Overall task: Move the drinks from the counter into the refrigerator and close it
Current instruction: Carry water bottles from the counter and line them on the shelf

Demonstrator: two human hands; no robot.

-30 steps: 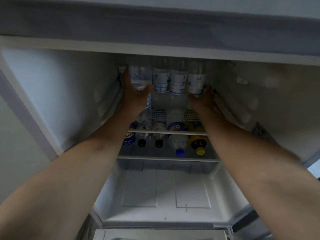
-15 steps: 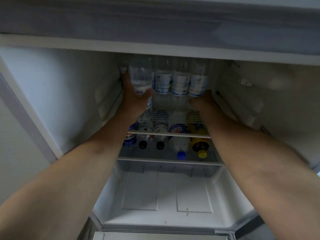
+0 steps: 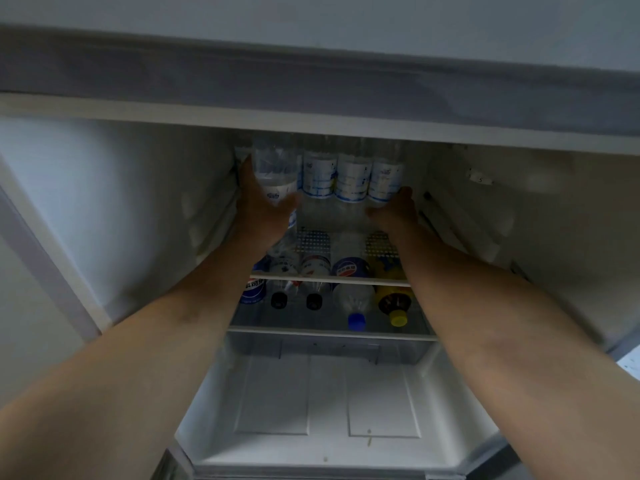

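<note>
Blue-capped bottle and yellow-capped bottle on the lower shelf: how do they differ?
The blue-capped bottle looks clear and pale, while the yellow-capped bottle has a dark body with a yellow label. The blue-capped one lies left of the yellow-capped one, which is nearest the fridge's right wall. Their caps differ: blue against yellow. Both lie on their sides on the same shelf, caps toward the camera.
</note>
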